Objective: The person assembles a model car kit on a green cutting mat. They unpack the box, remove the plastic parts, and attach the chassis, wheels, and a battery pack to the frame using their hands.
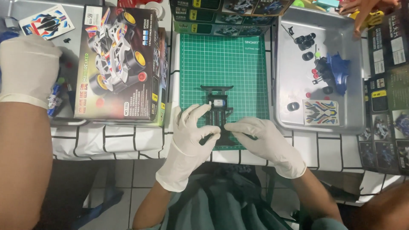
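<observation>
A black toy car chassis (218,100) lies on a green cutting mat (223,59), with a small white and blue motor part seated in its middle. My left hand (191,132), in a white glove, pinches the chassis's near left end with thumb and fingers. Coming in from the right, my right hand (260,138), also gloved, touches the chassis's near end with its fingertips. Both hands sit at the mat's near edge. The near end of the chassis is hidden under my fingers.
A large toy car box (119,64) lies left of the mat. A grey tray (285,64) at right holds black tyres, a blue car body (336,72) and a sticker sheet (320,112). Another person's gloved hand (25,68) is far left; more boxes stand behind and at right.
</observation>
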